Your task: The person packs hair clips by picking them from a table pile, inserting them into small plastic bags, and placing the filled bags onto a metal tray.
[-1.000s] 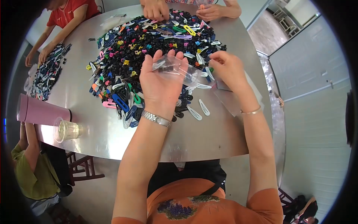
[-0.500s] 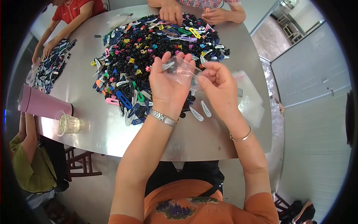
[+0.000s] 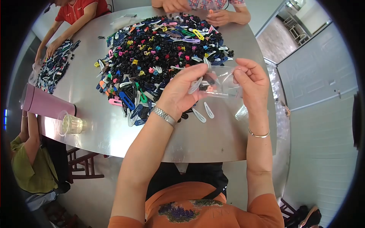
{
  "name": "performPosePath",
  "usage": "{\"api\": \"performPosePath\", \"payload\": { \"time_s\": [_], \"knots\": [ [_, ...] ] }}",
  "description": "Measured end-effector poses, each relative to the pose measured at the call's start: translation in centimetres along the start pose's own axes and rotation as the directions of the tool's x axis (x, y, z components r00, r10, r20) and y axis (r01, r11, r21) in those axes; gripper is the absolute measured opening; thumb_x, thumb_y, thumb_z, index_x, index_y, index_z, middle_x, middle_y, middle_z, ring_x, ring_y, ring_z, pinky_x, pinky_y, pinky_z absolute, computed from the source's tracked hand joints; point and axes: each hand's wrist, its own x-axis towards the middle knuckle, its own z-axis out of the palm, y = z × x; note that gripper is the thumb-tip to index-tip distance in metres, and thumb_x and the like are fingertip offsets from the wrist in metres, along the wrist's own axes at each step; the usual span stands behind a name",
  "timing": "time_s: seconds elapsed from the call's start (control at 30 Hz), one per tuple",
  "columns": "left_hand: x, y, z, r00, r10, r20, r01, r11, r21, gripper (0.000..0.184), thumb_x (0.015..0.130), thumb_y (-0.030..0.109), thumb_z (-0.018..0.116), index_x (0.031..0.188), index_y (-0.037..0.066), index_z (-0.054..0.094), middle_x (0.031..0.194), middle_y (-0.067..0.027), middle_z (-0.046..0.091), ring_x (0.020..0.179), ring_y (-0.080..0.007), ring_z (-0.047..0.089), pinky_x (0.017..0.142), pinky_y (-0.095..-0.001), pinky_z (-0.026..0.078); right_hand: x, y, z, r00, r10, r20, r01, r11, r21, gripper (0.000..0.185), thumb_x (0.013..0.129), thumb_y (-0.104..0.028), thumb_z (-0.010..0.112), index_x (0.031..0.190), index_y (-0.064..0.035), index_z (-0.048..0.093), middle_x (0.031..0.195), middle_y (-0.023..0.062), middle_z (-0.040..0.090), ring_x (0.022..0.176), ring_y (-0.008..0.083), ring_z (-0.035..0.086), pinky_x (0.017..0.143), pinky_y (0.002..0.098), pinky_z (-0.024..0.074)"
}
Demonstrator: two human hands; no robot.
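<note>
A: Grip status?
B: Left hand (image 3: 182, 87) half-curled, thumb and fingers holding one end of the clear bag (image 3: 224, 85); right hand (image 3: 253, 79) pinched the other. Bag was stretched between them, above the surface (image 3: 205, 144).
A: Pale clip (image 3: 195, 86) at left palm?
B: Inside the bag or behind, couldn't tell.
A: Beyond?
B: Two white clips (image 3: 199, 116) lay loose, then the clip pile (image 3: 152, 53), co-worker's hands (image 3: 220, 18) past it.

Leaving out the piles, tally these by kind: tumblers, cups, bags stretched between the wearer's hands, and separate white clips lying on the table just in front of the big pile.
Tumbler: 1
Cup: 1
Bag: 1
White clips: 2
Total: 5
</note>
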Motion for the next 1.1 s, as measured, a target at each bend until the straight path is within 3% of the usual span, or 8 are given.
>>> {"api": "performPosePath", "payload": {
  "time_s": [0.13, 0.2, 0.27, 0.4, 0.57, 0.73, 1.0, 1.1],
  "knots": [
    [0.1, -0.4, 0.3, 1.000, 0.026, -0.013, -0.026, 0.999, -0.025, 0.018, 0.091, 0.020, 0.060, 0.095, 0.002, 0.060, 0.086, -0.0090, 0.064, 0.076, -0.0193, 0.063, 0.065, -0.0327, 0.056, 0.1, 0.7, 1.0, 0.998, -0.017, -0.060, 0.029, 0.978, 0.206, 0.039, 0.092, -0.015, 0.059, 0.127, -0.0006, 0.049, 0.102, 0.0059, 0.062, 0.086, 0.0110, 0.057, 0.071, 0.0225, 0.0459],
    [0.3, -0.5, 0.2, 0.973, 0.198, -0.118, -0.229, 0.893, -0.387, 0.020, 0.092, 0.021, 0.058, 0.094, 0.002, 0.059, 0.088, -0.0092, 0.064, 0.079, -0.0190, 0.062, 0.069, -0.0328, 0.055, -0.2, 0.9, 2.3, 0.999, 0.011, -0.049, 0.010, 0.908, 0.420, 0.044, 0.093, -0.021, 0.059, 0.130, -0.0009, 0.046, 0.110, 0.0073, 0.061, 0.091, 0.0122, 0.057, 0.072, 0.0227, 0.0460],
    [0.5, -0.6, -0.3, 0.976, 0.211, -0.058, -0.216, 0.883, -0.416, 0.020, 0.093, 0.023, 0.058, 0.094, 0.003, 0.059, 0.090, -0.0097, 0.063, 0.082, -0.0191, 0.061, 0.073, -0.0327, 0.053, -0.8, 1.1, 3.6, 0.991, 0.117, 0.063, -0.118, 0.993, 0.015, 0.055, 0.093, -0.029, 0.058, 0.136, -0.0015, 0.039, 0.124, 0.0099, 0.055, 0.102, 0.0135, 0.056, 0.073, 0.0225, 0.0464],
    [0.2, -1.4, 0.0, 0.975, 0.211, -0.067, -0.221, 0.900, -0.375, 0.016, 0.094, 0.021, 0.054, 0.094, 0.006, 0.059, 0.089, -0.0077, 0.064, 0.081, -0.0197, 0.060, 0.077, -0.0335, 0.051, -0.9, 0.8, 4.7, 0.990, 0.141, -0.024, -0.143, 0.974, -0.175, 0.030, 0.089, -0.016, 0.060, 0.112, 0.0029, 0.059, 0.104, 0.0094, 0.066, 0.092, 0.0137, 0.062, 0.075, 0.0253, 0.0493],
    [-0.7, -1.5, 0.8, 0.983, 0.168, -0.079, -0.176, 0.977, -0.119, 0.019, 0.095, 0.018, 0.050, 0.106, 0.005, 0.060, 0.104, -0.0056, 0.065, 0.097, -0.0163, 0.059, 0.087, -0.0316, 0.046, -1.3, -0.5, 4.0, 0.996, 0.056, -0.075, -0.069, 0.981, -0.182, 0.014, 0.086, -0.011, 0.060, 0.089, 0.0014, 0.066, 0.078, 0.0074, 0.069, 0.075, 0.0124, 0.066, 0.067, 0.0266, 0.0507],
    [-0.3, -1.8, 0.6, 0.990, 0.142, 0.022, -0.141, 0.988, -0.058, 0.032, 0.096, 0.019, 0.047, 0.124, 0.005, 0.054, 0.113, -0.0077, 0.064, 0.102, -0.0200, 0.059, 0.092, -0.0364, 0.044, -1.1, -4.1, -0.3, 0.967, -0.255, -0.022, 0.175, 0.725, -0.666, 0.014, 0.081, -0.013, 0.062, 0.085, -0.0007, 0.065, 0.074, 0.0104, 0.067, 0.067, 0.0177, 0.065, 0.064, 0.0280, 0.0501],
    [0.0, -1.7, -1.4, 0.926, 0.307, 0.219, -0.360, 0.892, 0.272, 0.034, 0.097, 0.019, 0.044, 0.127, 0.004, 0.050, 0.113, -0.0104, 0.063, 0.090, -0.0213, 0.061, 0.080, -0.0333, 0.051, -9.1, -4.6, -21.3, 0.802, -0.082, -0.592, -0.094, 0.961, -0.261, 0.014, 0.086, -0.011, 0.061, 0.094, -0.0002, 0.067, 0.082, 0.0044, 0.068, 0.076, 0.0081, 0.062, 0.067, 0.0232, 0.0493],
    [-0.1, -3.1, -0.5, 0.816, 0.545, 0.195, -0.529, 0.567, 0.631, 0.028, 0.095, 0.014, 0.050, 0.120, 0.002, 0.052, 0.103, -0.0103, 0.064, 0.081, -0.0162, 0.060, 0.074, -0.0281, 0.050, -14.0, 0.0, -27.9, 0.624, -0.011, -0.782, -0.424, 0.835, -0.350, 0.018, 0.085, -0.013, 0.061, 0.094, 0.0004, 0.067, 0.086, 0.0052, 0.069, 0.075, 0.0086, 0.062, 0.067, 0.0246, 0.0491]
  ]
}}
